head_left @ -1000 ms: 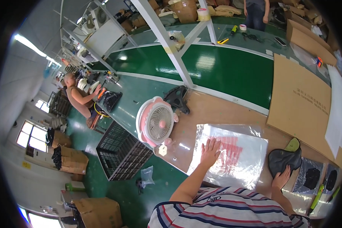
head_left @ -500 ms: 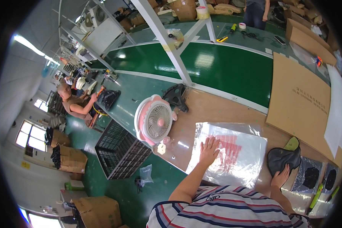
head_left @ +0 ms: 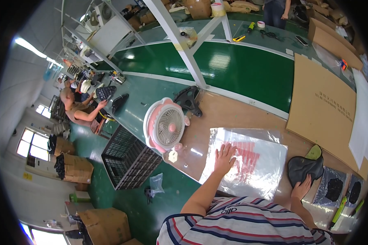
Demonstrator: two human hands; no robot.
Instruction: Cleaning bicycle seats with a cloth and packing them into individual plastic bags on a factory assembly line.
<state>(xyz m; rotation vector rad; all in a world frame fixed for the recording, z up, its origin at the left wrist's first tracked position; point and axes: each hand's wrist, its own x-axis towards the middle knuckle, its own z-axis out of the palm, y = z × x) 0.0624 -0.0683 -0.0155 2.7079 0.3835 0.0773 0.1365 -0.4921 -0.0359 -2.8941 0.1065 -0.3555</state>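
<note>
We see work at a handling stage: the clear plastic bags [head_left: 270, 157], marked with red print, lie flat on the brown work surface [head_left: 227, 108], more than one by the look of the offset edges. The dark grey pad [head_left: 298, 172] lies just right of them, outside the bags, its yellow-green patch [head_left: 314, 152] uppermost. So we count the bags as laid out and the pad as out on the table, not packed. Right of the pad we note two clear packets, a nearer one [head_left: 322, 192] and a farther one [head_left: 357, 179], each showing a black shape; we can't tell whether these are finished pieces.

Grip: we mark the left hand [head_left: 223, 159] as flat and spread, palm down on the left part of the bags, pressing or resting, nothing pinched. The right hand [head_left: 301, 188] lies over the pad's lower edge, touching it; we can't tell whether the thumb pinches from underneath or the fingers just rest there. Neither hand lifts anything that we can see.

Around: we log a green knife-like tool [head_left: 338, 213] by the packets, a large cardboard sheet [head_left: 319, 108] beyond the pad, and a pink-and-white fan [head_left: 167, 127] left of the bags.
</note>
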